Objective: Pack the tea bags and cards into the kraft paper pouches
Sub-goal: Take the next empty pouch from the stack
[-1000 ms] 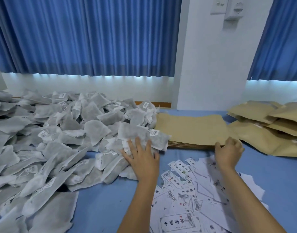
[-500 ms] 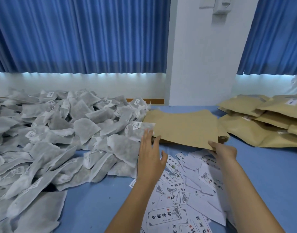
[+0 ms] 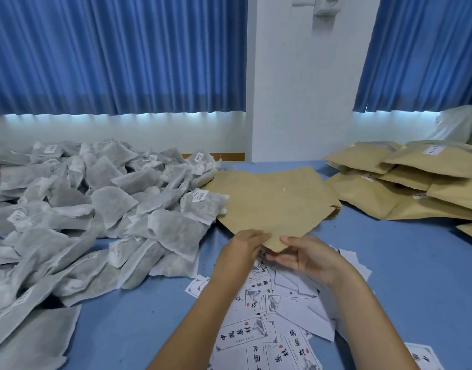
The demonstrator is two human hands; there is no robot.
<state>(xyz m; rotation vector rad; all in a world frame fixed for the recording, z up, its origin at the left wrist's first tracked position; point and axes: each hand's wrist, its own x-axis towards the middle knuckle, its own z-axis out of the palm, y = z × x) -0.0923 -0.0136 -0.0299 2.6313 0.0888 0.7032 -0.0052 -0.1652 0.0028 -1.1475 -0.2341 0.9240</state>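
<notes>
centre frame: our left hand (image 3: pixel 242 249) and right hand (image 3: pixel 308 259) both pinch the near corner of a flat kraft pouch (image 3: pixel 272 204). tea bags (image 3: pixel 96 209) heaped left, cards (image 3: pixel 256 332) scattered lower centre beneath our wrists.

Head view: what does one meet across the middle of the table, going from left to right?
heap of tea bags → flat kraft paper pouch → pile of filled kraft pouches
</notes>
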